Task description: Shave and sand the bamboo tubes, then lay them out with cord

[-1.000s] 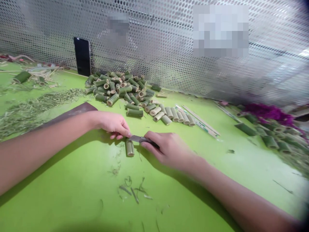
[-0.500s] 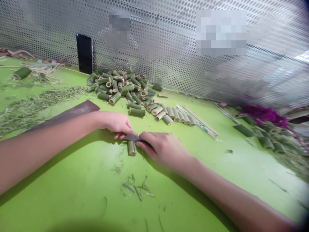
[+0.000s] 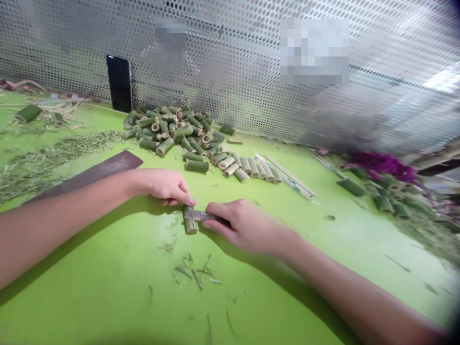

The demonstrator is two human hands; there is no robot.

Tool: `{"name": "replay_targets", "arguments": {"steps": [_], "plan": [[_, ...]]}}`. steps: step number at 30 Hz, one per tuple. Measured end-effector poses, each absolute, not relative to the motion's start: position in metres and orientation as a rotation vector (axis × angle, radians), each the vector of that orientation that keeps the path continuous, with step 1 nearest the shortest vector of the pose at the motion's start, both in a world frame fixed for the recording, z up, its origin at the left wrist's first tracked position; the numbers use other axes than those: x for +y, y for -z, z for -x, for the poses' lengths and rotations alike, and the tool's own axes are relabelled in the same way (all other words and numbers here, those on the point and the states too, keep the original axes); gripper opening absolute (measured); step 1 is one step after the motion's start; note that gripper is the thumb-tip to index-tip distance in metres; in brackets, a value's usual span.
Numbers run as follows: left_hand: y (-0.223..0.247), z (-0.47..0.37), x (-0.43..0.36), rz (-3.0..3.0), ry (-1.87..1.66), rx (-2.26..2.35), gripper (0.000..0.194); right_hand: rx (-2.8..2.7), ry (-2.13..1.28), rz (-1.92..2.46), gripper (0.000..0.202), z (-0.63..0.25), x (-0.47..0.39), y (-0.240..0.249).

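My left hand (image 3: 170, 188) pinches the far end of a short bamboo piece (image 3: 191, 226), which lies on the green table (image 3: 118, 297). In my right hand (image 3: 239, 224) is a knife, and its blade (image 3: 197, 216) rests across the upper side of that bamboo. My right fingers are closed round the handle, which they mostly hide. Thin green shavings (image 3: 196, 275) lie on the table in front of the bamboo. Part of the bamboo's surface looks pale green, and its near end faces me.
Behind my hands is a pile of green bamboo pieces (image 3: 174, 127), with a row of paler pieces (image 3: 254, 167) beside it. A phone (image 3: 120, 84) leans on the perforated metal wall (image 3: 230, 62). Sandpaper-like strip (image 3: 97, 172) lies left; purple netting (image 3: 384, 165) and more bamboo (image 3: 383, 204) lie right.
The knife blade has moved toward me along the bamboo, away from my left fingers. My left hand keeps its hold. The whole view has shifted slightly.
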State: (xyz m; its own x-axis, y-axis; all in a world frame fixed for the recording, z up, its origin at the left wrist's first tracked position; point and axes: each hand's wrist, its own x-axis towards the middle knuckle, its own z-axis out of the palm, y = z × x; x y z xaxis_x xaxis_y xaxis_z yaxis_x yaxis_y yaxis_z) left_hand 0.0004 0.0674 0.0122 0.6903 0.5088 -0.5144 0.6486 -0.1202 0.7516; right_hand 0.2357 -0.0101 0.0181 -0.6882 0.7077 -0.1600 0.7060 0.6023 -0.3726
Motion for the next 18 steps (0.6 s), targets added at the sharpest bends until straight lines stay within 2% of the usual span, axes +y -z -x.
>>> {"name": "replay_targets", "arguments": {"steps": [6, 18], "plan": [[-0.012, -0.001, 0.067, -1.783, 0.189, 0.921, 0.051, -2.84, -0.833, 1.256, 0.034, -0.238, -0.006, -0.025], [-0.009, -0.005, 0.07, -1.77, 0.141, 1.008, 0.053, -2.773, -0.394, 1.413, 0.027, -0.22, -0.02, -0.014]]}}
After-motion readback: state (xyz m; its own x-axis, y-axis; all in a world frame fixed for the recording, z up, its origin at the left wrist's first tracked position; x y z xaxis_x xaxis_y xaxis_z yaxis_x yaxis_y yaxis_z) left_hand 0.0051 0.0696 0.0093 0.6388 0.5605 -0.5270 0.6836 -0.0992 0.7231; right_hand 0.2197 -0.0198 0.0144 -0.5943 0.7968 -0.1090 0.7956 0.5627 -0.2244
